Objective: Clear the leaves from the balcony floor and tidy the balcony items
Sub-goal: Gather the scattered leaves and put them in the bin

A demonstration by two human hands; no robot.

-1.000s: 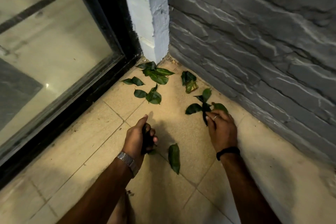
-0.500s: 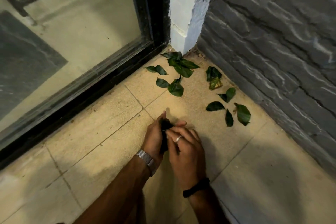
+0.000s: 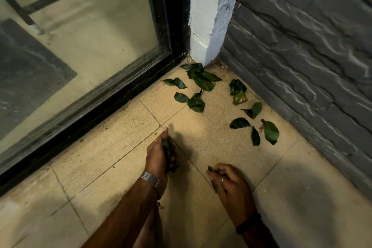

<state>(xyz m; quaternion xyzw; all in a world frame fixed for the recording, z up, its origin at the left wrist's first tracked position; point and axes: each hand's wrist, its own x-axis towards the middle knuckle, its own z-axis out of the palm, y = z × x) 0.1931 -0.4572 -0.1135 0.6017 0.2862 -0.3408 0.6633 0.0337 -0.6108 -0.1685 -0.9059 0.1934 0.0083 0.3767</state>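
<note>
pulled right hand (image 3: 231,183) back from left hand (image 3: 159,157), curled over a floor leaf (image 3: 211,169). kept left clutching gathered leaves (image 3: 167,149) as a store; left loose leaves (image 3: 201,82) cornered.

Beige tiled floor (image 3: 112,147), gritty, thin grout lines. Left: glass door (image 3: 80,36) in black frame (image 3: 167,26), dusty; reflections make it hard to tell what's behind. Corner: white painted pillar (image 3: 209,16). Right: grey rough stone wall (image 3: 302,46). Dim warm light, heavy shadows near bottom.
</note>
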